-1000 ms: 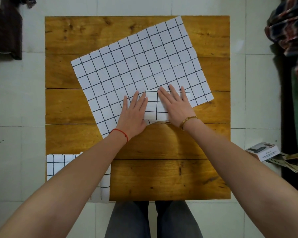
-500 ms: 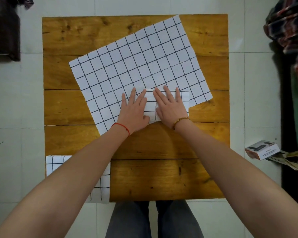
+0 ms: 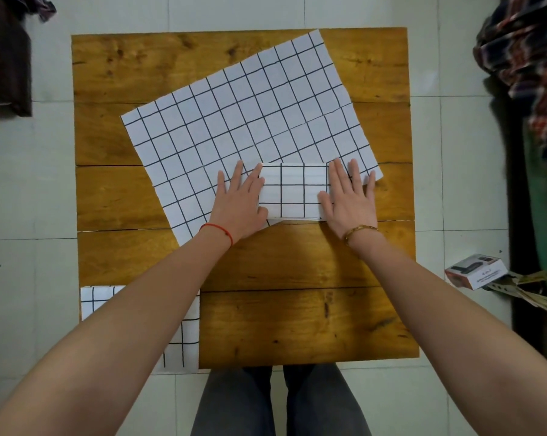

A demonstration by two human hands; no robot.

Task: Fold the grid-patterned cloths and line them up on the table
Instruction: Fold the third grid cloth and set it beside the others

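Observation:
A small folded grid-patterned cloth (image 3: 292, 191) lies in the middle of the wooden table (image 3: 297, 322), on the near edge of a large unfolded grid cloth (image 3: 244, 121) spread at an angle. My left hand (image 3: 239, 204) lies flat with straight fingers at the folded cloth's left end. At its right end my right hand (image 3: 349, 199) lies flat in the same way. A second folded grid cloth (image 3: 189, 335) sits at the table's near left corner, mostly hidden under my left forearm.
The table stands on a pale tiled floor. A small red and white box (image 3: 475, 271) lies on the floor to the right. Plaid fabric (image 3: 524, 45) hangs at the far right, and a dark object (image 3: 4, 58) sits at the far left.
Both hands have slid apart along the small folded cloth, left hand to its left end and right hand to its right end, uncovering its middle.

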